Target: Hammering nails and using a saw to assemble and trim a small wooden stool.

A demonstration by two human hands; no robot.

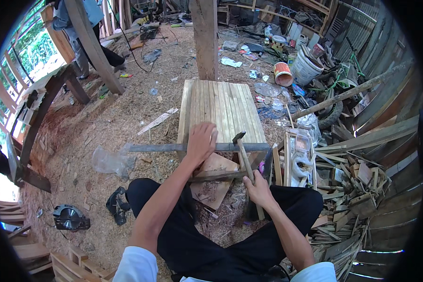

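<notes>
Around us we see sawdust, a circular saw point(69, 217), a plastic bag point(109, 161) and a scrap-wood pile point(352, 188); a post point(206, 37) stands beyond the slatted panel point(221, 110). Our left hand point(201, 141) presses flat, fingers spread, on the panel's near edge over a grey bar point(155, 147). Our right hand point(258, 188) is clamped on the hammer point(244, 157), its head just beside the left hand, possibly touching the bar.

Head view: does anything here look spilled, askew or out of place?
Yes. An orange bucket lies tipped on its side among scattered litter behind the slat panel. A circular saw sits loose on the sawdust floor. The right hand holds a hammer.
</notes>
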